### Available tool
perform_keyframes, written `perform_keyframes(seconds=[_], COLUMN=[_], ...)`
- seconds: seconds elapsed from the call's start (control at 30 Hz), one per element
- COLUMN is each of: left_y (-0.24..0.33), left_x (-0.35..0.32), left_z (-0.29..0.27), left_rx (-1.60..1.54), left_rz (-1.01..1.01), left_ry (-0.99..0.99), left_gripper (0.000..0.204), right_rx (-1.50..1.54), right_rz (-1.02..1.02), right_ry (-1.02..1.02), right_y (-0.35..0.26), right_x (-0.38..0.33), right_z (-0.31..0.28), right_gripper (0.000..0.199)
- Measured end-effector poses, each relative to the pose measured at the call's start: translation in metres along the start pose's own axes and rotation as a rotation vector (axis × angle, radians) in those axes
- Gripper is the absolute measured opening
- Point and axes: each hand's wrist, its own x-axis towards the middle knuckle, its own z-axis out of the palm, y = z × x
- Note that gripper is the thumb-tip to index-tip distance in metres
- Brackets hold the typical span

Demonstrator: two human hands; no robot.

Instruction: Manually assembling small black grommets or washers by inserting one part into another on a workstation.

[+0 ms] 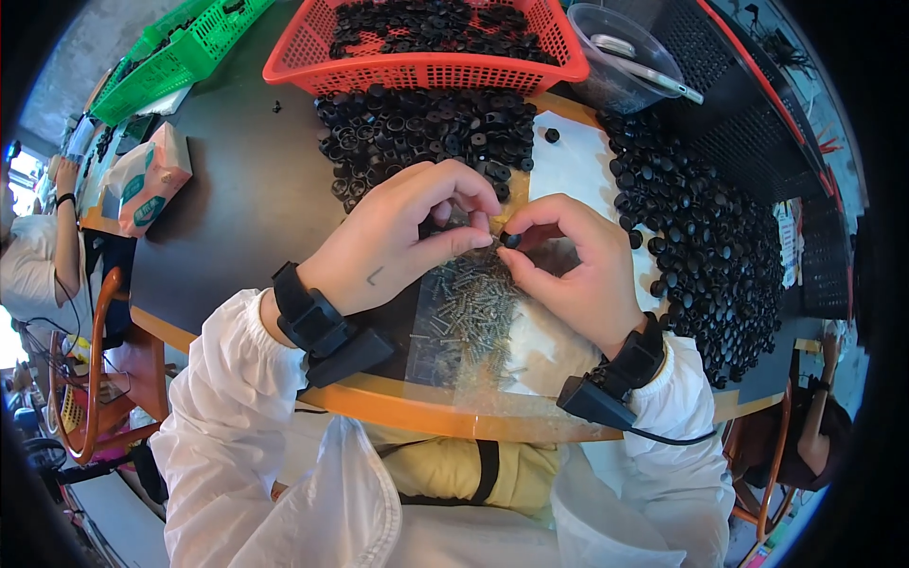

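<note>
Between the thumb and forefinger of my right hand (589, 275) is a small round black plastic knob (511, 240). My left hand (383, 235) is closed in a pinch right beside it, its fingertips almost meeting the knob; what they hold is too small to make out. Below both hands lies a heap of small metal screws (473, 308) on the table. Beyond my left hand spreads a pile of black ring-shaped parts (417, 133). To the right of my right hand is a large pile of black knobs (710, 260).
A red basket (426, 73) of black parts stands at the back, beside a clear tub (620, 85). A black crate (748, 123) borders the right. Far left are a tissue pack (159, 180) and green baskets (180, 62). Other people sit on both sides.
</note>
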Motion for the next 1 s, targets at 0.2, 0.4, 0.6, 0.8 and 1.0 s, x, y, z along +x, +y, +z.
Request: perform_keyframes(seconds=[0.2,0.4,0.6,0.8,1.0], left_y=[0.0018,-0.0005,0.0038,-0.0001,0.0002], left_x=[-0.0004,-0.0018,-0.003,-0.002,-0.0013], left_z=[-0.0015,-0.0016,0.0004,-0.001,-0.0046], left_rx=[-0.041,-0.054,-0.097,-0.074,0.085], left_rz=[-0.039,0.014,0.037,0.069,0.154], left_ry=[0.004,0.056,0.042,0.012,0.018], left_gripper=[0.024,0.028,0.029,0.029,0.032], right_rx=[0.003,-0.013,0.033,-0.128,-0.169], right_rz=[-0.023,-0.035,0.012,-0.14,-0.165], right_ry=[0.015,0.03,-0.015,-0.02,-0.019], right_y=[0.0024,0.0015,-0.0025,0.0023,0.0013], right_x=[-0.0006,0.0002,-0.0028,-0.0011,-0.0004], right_z=[0.0013,-0.002,0.0,0.0003,0.0008], right_gripper=[0.022,0.019,0.017,0.014,0.013])
